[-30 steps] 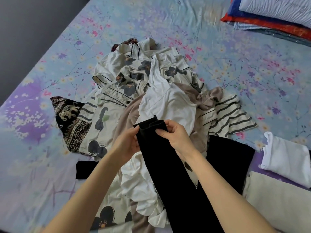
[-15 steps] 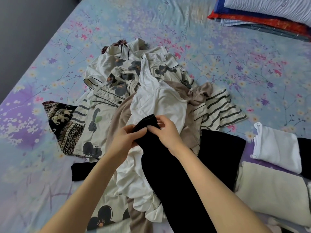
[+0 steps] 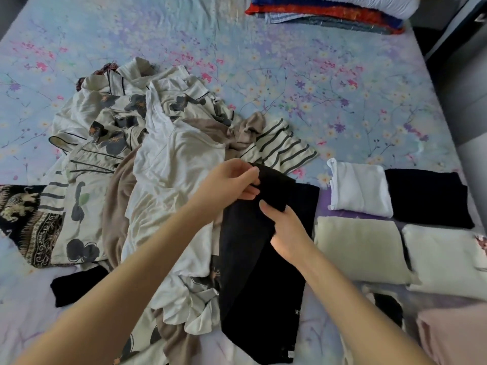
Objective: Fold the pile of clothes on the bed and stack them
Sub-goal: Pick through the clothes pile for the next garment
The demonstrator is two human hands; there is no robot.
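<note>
A long black garment point(image 3: 253, 280) lies over the near right side of the unfolded pile point(image 3: 158, 164) of white, beige, striped and flower-print clothes. My left hand point(image 3: 229, 185) pinches the garment's far end from the left. My right hand point(image 3: 287, 233) grips the same end from the right, thumb on top of the cloth. To the right sit folded pieces: a white one point(image 3: 361, 188), a black one point(image 3: 429, 196), two cream ones point(image 3: 358, 248) point(image 3: 442, 256).
The bed point(image 3: 342, 88) wears a pale blue floral sheet. A stack of folded blankets and a pillow point(image 3: 329, 9) sits at the far right edge. A dark patterned cloth point(image 3: 23, 219) lies at the left of the pile. A pink item point(image 3: 453, 335) shows at the near right.
Both hands have carried the black garment's end to the right, off the white top and towards the folded pieces. The view has swung right, showing more folded clothes.
</note>
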